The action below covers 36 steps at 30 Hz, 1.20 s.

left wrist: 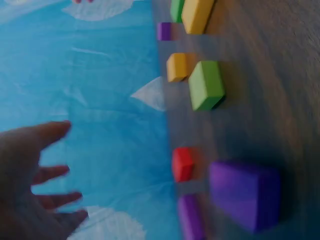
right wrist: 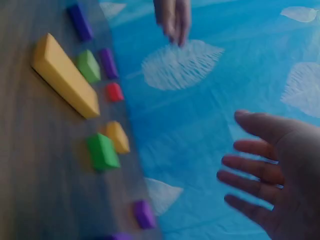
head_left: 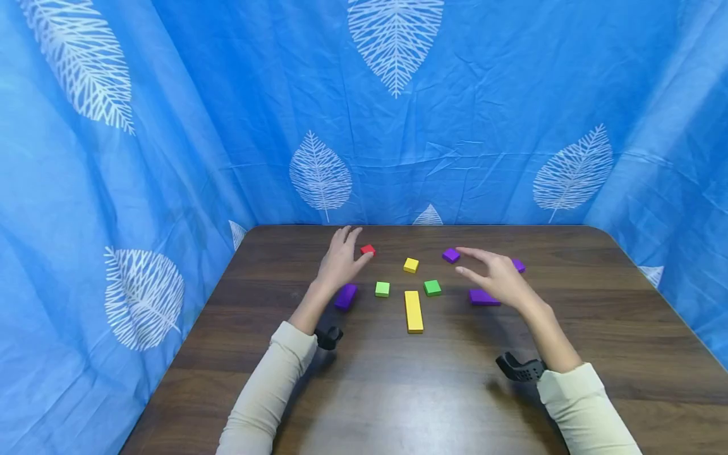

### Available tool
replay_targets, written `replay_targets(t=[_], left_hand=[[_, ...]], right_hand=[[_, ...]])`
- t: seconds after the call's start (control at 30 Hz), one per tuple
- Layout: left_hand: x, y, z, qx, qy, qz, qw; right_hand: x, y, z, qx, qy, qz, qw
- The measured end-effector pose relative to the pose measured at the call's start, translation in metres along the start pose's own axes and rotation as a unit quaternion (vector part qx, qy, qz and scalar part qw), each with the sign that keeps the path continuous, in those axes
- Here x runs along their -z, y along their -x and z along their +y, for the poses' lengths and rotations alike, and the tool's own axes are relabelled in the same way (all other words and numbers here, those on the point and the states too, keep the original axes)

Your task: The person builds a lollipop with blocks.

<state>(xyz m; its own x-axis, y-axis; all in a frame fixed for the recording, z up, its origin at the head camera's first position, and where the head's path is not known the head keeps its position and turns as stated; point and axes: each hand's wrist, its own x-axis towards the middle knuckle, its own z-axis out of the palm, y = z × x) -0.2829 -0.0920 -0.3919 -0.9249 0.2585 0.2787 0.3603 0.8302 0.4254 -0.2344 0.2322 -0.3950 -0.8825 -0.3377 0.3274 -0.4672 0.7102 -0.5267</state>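
Note:
My left hand (head_left: pixel 339 260) hovers over the left part of the table with fingers spread, holding nothing; a red block (head_left: pixel 368 250) shows beside its thumb and a purple block (head_left: pixel 345 296) below the wrist. Over the right part, my right hand (head_left: pixel 500 278) is also empty, thumb and fingers apart. Purple blocks (head_left: pixel 451 255) lie around it, one (head_left: pixel 484 297) beneath the palm. Between the hands are a small yellow block (head_left: pixel 411 265), a light green block (head_left: pixel 383 289), a green block (head_left: pixel 432 287) and a long yellow block (head_left: pixel 414 311).
The dark wooden table (head_left: pixel 409 392) has a blue curtain (head_left: pixel 455 126) with white leaf patterns behind it and at both sides. Another purple block (head_left: pixel 519 265) lies to the right of my right hand. In the left wrist view, a purple block (left wrist: pixel 191 217) lies beyond the larger one.

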Motion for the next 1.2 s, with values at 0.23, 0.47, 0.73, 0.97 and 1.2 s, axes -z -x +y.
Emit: replay_targets(t=[0.23, 0.47, 0.73, 0.97, 1.2], left_hand=[[-0.040, -0.033, 0.000, -0.072, 0.132, -0.017, 0.9885], [-0.070, -0.055, 0.001, -0.080, 0.165, -0.081, 0.9797], [-0.089, -0.063, 0.003, -0.075, 0.133, -0.155, 0.9761], [-0.099, -0.062, 0.005, -0.096, 0.091, -0.188, 0.9733], [-0.107, -0.061, 0.003, -0.131, 0.039, -0.174, 0.9751]], right_hand=[[-0.045, 0.002, -0.005, 0.042, -0.116, 0.014, 0.9923], [-0.080, 0.007, -0.007, 0.036, -0.162, -0.024, 0.9859], [-0.103, 0.015, 0.001, 0.034, -0.127, -0.035, 0.9908], [-0.111, 0.019, 0.000, 0.028, -0.130, -0.047, 0.9900], [-0.115, 0.021, 0.002, 0.031, -0.114, -0.052, 0.9916]])
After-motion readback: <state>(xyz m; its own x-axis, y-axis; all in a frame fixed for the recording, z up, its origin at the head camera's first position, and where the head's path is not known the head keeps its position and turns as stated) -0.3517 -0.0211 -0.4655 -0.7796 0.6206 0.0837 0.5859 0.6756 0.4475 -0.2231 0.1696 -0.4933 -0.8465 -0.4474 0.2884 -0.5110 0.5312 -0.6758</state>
